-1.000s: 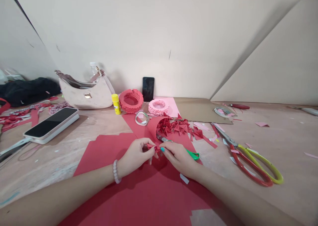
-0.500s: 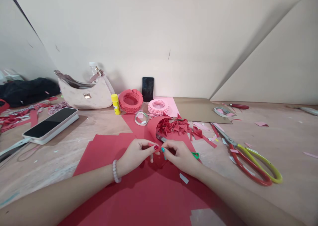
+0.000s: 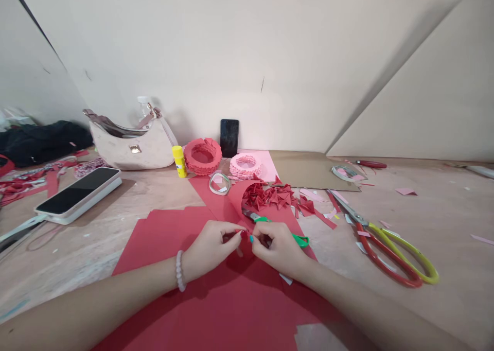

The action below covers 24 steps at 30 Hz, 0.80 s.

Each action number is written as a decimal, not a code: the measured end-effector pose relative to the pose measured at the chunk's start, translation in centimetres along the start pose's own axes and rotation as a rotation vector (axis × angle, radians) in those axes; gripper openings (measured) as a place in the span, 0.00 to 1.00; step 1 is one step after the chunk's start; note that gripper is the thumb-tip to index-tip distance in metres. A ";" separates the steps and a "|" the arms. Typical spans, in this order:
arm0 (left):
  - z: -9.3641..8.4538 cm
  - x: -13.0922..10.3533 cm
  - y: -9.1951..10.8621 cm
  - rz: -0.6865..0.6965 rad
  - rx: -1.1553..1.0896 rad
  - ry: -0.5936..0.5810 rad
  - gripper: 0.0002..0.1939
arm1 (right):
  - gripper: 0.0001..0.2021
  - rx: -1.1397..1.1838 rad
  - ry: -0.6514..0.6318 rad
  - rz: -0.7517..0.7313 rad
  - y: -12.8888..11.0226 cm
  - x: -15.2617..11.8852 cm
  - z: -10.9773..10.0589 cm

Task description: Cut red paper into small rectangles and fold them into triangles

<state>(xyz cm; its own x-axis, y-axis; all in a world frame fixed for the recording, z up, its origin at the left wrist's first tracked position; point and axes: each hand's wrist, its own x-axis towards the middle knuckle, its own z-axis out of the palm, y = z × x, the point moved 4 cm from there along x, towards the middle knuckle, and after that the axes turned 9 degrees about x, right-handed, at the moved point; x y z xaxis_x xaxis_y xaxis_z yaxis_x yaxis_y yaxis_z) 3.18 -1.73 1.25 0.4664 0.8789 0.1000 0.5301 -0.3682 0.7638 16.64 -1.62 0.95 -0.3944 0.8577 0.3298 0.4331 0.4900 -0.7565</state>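
Centre frame, over the large red paper sheet [image 3: 216, 299]: left hand [image 3: 210, 248] and right hand [image 3: 280, 248] fingertips both pinch a small folded red paper piece [image 3: 244, 234]; green-handled small scissors [image 3: 278, 227] just behind.

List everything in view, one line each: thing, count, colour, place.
handbag: 1, cream, back left
glue stick: 1, yellow, beside handbag
paper rings: 2, red and pink, back centre
upright phone: 1, black, against wall
flat phone: 1, white-cased, left
folded triangles: pile, red, centre
large scissors: 1, red and yellow, right
small scissors: 1, green, behind hands
paper sheets: red, under hands
left hand, right hand: pinching small red paper piece
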 end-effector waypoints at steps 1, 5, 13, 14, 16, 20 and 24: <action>0.0 0.0 0.1 0.033 0.044 0.016 0.14 | 0.09 0.010 -0.007 -0.005 -0.1 -0.1 0.1; 0.0 -0.2 0.5 0.123 0.137 0.042 0.13 | 0.09 0.087 -0.043 -0.035 -0.6 -0.2 0.4; 0.2 -0.4 1.0 0.138 0.069 -0.013 0.11 | 0.07 -0.009 -0.050 -0.163 -0.8 -0.3 0.0; 0.2 -0.5 1.0 0.132 0.061 -0.017 0.11 | 0.07 -0.029 -0.047 -0.169 -0.7 -0.2 0.1; 0.2 -0.5 1.0 0.115 0.037 -0.022 0.12 | 0.06 -0.082 -0.032 -0.188 -0.6 -0.2 0.2; 0.3 -0.4 1.1 0.094 -0.011 -0.034 0.14 | 0.07 -0.253 -0.002 -0.273 -0.7 -0.3 0.5; 0.3 -0.4 1.0 0.077 -0.068 -0.048 0.15 | 0.07 -0.379 0.003 -0.358 -0.9 -0.5 0.6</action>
<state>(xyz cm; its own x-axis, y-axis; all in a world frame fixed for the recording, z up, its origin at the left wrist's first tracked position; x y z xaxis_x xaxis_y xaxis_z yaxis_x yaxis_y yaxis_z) 3.81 -2.53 1.78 0.5380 0.8327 0.1307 0.4425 -0.4110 0.7970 15.96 -2.57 1.14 -0.5692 0.6262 0.5328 0.5349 0.7742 -0.3385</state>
